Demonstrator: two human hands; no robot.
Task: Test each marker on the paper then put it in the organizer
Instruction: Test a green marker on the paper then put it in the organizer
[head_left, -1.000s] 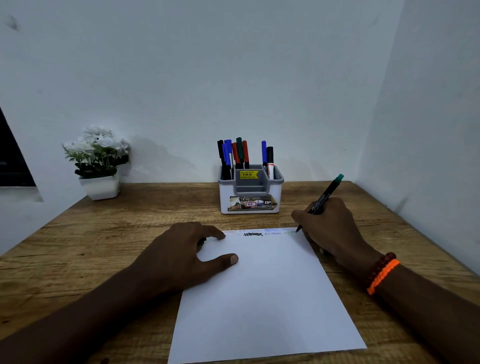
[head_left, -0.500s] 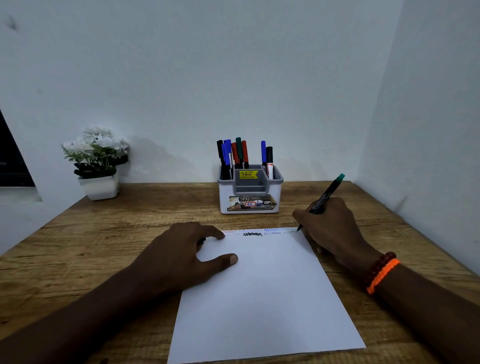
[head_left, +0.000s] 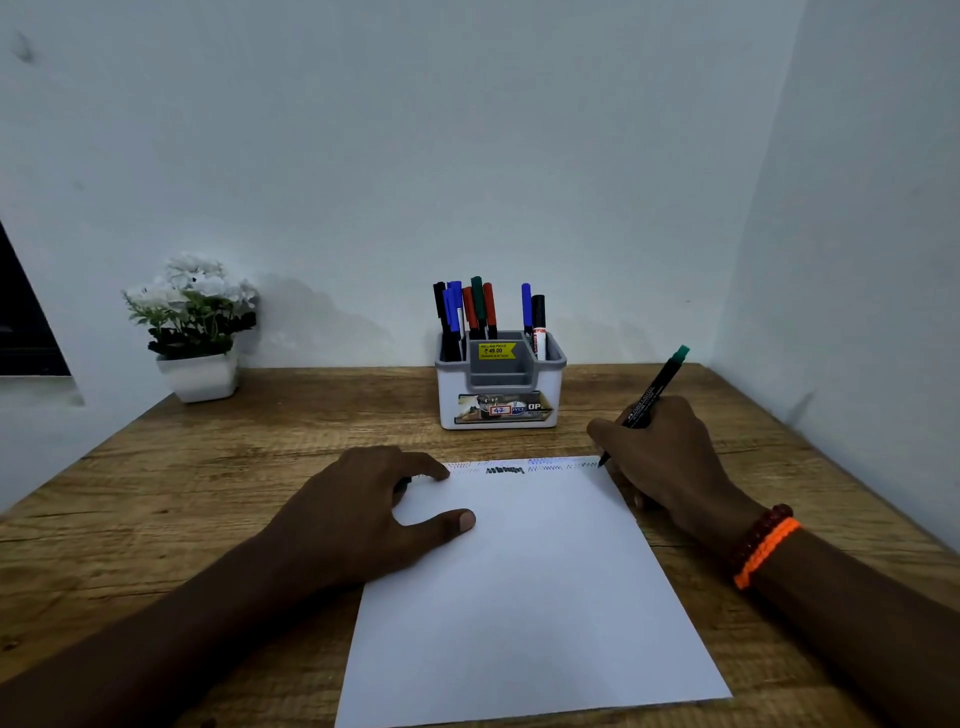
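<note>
Marker testing is under way at the far edge of the paper (head_left: 524, 597), and the risks read from left to right across the desk. A potted white flower (head_left: 195, 332) stands at the far left of the wooden table (head_left: 260, 452), well apart from the work and unlikely to be disturbed. The left hand (head_left: 363, 514) lies flat on the sheet's near-left part, fingers spread and thumb stretched out onto the white; if that pressure eases, the loose sheet could slide or twist under the pen stroke and smear the zigzag marks (head_left: 519, 467) along the top edge. Something dark seems to sit under the left fingers, perhaps a cap, but the view is too dim to say. Behind the sheet's far edge stands the organizer (head_left: 498, 395), its rear compartments already crowded with upright markers; dropping another in could knock a neighbour askew or catch on the divider. At the right, the right hand (head_left: 670, 452) pinches the green-ended marker (head_left: 652, 400) between thumb and fingers, tip touching the paper at its far right corner. The tip sits so near the edge that a stroke continuing rightward would probably run off and mark the wood. The wrist carries an orange bracelet (head_left: 766, 551), clear of the fresh ink.
</note>
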